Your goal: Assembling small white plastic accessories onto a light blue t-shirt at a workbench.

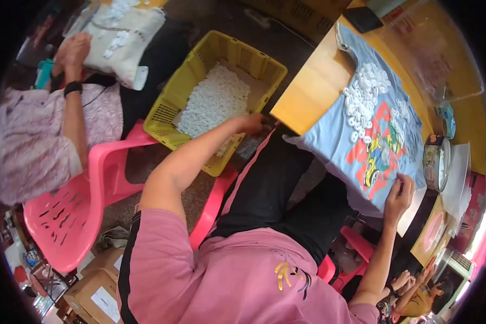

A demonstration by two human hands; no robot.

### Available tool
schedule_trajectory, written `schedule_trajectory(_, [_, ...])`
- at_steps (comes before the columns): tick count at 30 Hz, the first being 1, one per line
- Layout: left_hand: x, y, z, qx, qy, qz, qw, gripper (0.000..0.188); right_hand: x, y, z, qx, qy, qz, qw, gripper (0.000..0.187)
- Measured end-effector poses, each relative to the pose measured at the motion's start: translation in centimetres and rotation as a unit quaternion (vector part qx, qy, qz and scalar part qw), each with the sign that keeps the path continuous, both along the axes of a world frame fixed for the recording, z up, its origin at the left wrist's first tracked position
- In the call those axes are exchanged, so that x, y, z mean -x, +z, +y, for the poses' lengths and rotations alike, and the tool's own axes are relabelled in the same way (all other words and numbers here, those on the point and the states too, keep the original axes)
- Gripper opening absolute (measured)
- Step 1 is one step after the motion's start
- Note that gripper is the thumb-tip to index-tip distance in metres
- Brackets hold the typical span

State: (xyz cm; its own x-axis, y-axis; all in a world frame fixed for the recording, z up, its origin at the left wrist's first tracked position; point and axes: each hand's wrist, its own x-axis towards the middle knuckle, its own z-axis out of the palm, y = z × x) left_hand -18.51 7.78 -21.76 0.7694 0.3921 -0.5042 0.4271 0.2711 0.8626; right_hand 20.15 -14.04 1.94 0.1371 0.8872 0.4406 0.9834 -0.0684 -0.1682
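Note:
My left hand (252, 124) hangs at the near right rim of a yellow plastic basket (164, 116), beside the table corner. Its fingers are in shadow, and whether they hold anything is hidden. Inside the basket lies a heap of small white pieces (213, 102). My right hand (398, 195) rests at the near right edge of a light blue printed cloth (329, 127), which looks like a T-shirt. Its fingers are curled together; what they pinch, if anything, is too small to make out. Several small white oval pieces (362, 108) with holes are spread over the cloth.
The cloth overhangs the wooden table (316, 81) toward my lap. A dark phone (363, 19) and a round tin (436, 162) are on the table. At the left, another person's hands (74, 54) rest by a pale bag (121, 46) bearing white pieces. A pink chair (94, 200) stands behind the basket.

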Motion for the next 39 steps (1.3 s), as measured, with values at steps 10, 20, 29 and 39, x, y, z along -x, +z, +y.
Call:
schedule_trajectory(10, [12.6, 5.0, 1.9, -0.544, 0.226, 0.242, 0.771, 0.033, 1.7, 0.3, 0.4, -0.056, 0.044, 0.023, 0.997, 0.011])
schedule_trajectory(20, [11.1, 9.3, 1.2, -0.435, 0.11, 0.157, 0.879, 0.039, 1.4, 0.2, -0.2, -0.082, 0.037, 0.015, 0.996, 0.009])
schedule_trajectory(29, [5.4, 15.7, 1.0, -0.233, 0.196, 0.031, 0.952, 0.031, 1.0, -0.1, 0.5, -0.106, 0.027, 0.025, 0.994, 0.007])
schedule_trajectory(39, [-1.0, 22.8, -1.9, -0.479, 0.263, -0.046, 0.836, 0.024, -0.3, -0.5, -0.2, -0.109, 0.04, 0.036, 0.993, 0.007])
